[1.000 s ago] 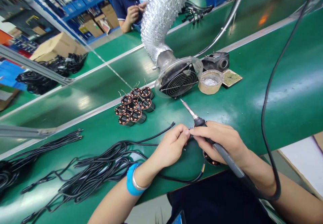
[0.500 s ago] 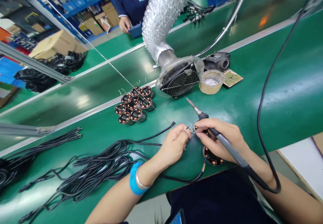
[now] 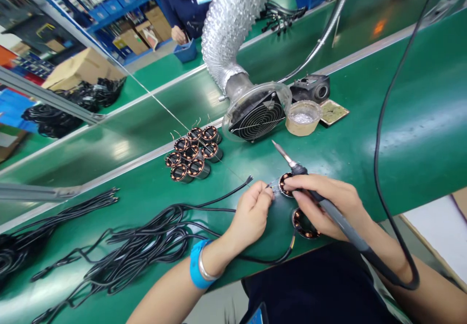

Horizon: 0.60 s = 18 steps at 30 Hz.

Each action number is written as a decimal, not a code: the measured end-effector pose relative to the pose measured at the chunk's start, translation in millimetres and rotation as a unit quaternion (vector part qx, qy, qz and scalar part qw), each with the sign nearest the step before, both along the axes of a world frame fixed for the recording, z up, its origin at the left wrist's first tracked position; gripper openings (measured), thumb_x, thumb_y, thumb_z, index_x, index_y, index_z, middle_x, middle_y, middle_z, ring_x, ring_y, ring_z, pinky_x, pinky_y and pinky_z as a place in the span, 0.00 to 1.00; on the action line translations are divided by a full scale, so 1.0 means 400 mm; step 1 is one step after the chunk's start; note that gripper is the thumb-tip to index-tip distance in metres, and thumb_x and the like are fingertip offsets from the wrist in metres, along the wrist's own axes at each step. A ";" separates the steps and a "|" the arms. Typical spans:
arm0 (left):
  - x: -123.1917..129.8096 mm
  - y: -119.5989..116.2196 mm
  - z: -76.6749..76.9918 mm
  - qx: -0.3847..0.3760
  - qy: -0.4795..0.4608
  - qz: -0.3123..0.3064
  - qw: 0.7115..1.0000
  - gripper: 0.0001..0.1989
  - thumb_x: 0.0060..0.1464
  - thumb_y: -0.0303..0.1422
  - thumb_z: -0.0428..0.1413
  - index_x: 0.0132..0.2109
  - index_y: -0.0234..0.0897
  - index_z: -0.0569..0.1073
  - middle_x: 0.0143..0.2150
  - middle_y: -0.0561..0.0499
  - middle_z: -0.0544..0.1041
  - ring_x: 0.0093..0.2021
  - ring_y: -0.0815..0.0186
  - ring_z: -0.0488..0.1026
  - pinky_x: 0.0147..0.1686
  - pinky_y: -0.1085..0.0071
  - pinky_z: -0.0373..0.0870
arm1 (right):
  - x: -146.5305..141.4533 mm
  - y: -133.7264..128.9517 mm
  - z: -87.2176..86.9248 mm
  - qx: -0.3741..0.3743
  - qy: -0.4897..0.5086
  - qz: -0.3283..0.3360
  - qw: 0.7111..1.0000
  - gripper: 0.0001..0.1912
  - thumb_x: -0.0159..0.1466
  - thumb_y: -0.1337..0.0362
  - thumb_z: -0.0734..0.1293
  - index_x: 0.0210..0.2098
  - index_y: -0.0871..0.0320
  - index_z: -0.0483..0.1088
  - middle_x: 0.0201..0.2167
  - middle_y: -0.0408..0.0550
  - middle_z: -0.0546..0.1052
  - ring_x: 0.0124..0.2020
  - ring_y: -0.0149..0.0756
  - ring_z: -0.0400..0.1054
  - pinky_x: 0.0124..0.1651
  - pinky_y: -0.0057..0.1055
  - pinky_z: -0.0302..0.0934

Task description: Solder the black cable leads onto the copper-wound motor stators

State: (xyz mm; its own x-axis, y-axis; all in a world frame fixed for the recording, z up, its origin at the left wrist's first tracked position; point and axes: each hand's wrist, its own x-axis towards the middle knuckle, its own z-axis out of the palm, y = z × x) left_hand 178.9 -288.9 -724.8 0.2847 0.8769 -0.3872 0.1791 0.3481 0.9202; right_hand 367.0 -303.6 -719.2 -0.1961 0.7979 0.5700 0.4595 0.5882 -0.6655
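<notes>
My left hand (image 3: 251, 213): pinched on thin wires (image 3: 273, 187) | my right hand (image 3: 339, 196): wrapped round soldering iron (image 3: 332, 213) | tip (image 3: 276, 145) pointing between ten and eleven o'clock

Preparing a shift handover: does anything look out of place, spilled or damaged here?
Nothing looks clearly spilled or damaged. Most untidy are the black cables beside the left forearm, in loose, overlapping loops, unlike the closely grouped copper-wound cores. The cord of the soldering iron loops across the right forearm, which looks awkward.
</notes>
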 end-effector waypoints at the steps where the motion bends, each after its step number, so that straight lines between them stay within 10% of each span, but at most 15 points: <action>1: -0.001 -0.003 -0.001 0.000 0.006 0.002 1.000 0.17 0.61 0.46 0.51 0.31 0.38 0.63 0.22 0.60 0.56 0.21 0.73 0.51 0.22 0.76 0.51 | 0.006 -0.008 0.009 -0.005 0.002 -0.004 1.000 0.16 0.66 0.74 0.64 0.51 0.55 0.71 0.43 0.45 0.80 0.41 0.30 0.77 0.47 0.25 0.72; 9: 0.002 -0.016 -0.004 0.002 0.026 0.005 1.000 0.18 0.62 0.47 0.51 0.32 0.38 0.64 0.22 0.59 0.56 0.22 0.72 0.52 0.23 0.75 0.52 | 0.060 -0.073 0.073 -0.043 0.070 -0.037 0.996 0.15 0.63 0.70 0.66 0.48 0.54 0.76 0.29 0.44 0.75 0.25 0.31 0.66 0.24 0.29 0.60; 18: 0.004 -0.016 -0.003 0.044 0.022 -0.012 0.999 0.15 0.65 0.41 0.47 0.32 0.38 0.64 0.24 0.59 0.56 0.23 0.72 0.52 0.25 0.75 0.52 | 0.055 -0.068 0.057 -0.046 0.075 -0.031 0.996 0.11 0.62 0.70 0.66 0.43 0.56 0.75 0.29 0.44 0.76 0.23 0.30 0.64 0.23 0.29 0.58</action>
